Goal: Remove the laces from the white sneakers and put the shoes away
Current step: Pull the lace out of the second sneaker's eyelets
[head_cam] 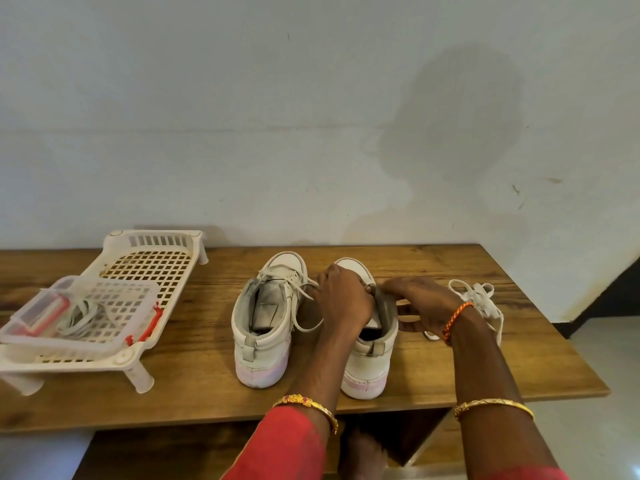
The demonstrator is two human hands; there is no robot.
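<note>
Two white sneakers on a wooden desk (207,393), side by side, heels toward the viewer, toes toward a pale wall. Left sneaker (265,327) fully laced, loose lace ends trailing off its right side. Right sneaker (369,355) under both hands, its lacing hidden by them. A removed white lace (479,299) heaped in a loose tangle on the desk just to the right, beyond the right wrist.

Left hand (341,299) draped over the top of the right sneaker, fingers curled down onto the tongue area, seemingly gripping the upper near the eyelets. Right hand (420,303) coming in from the right side, palm down, fingers bent and touching the same shoe's tongue edge, fingertips meeting those of the left hand; exact pinch hard to make out. Both forearms reaching forward from the bottom edge, bangles on each, an orange thread on the right wrist.

Far left on the desk, well apart from the shoes: a white plastic slatted rack (149,268) on short legs, with a clear lidded box (79,317) resting on it, cords visible inside.

Likely handling: sneakers light, with soft, bendable uppers and stiff rubber soles, best steadied by the heel collar or side wall. Laces limp, flat and prone to snagging in eyelets, best pinched close to each eyelet and drawn through in short pulls.
</note>
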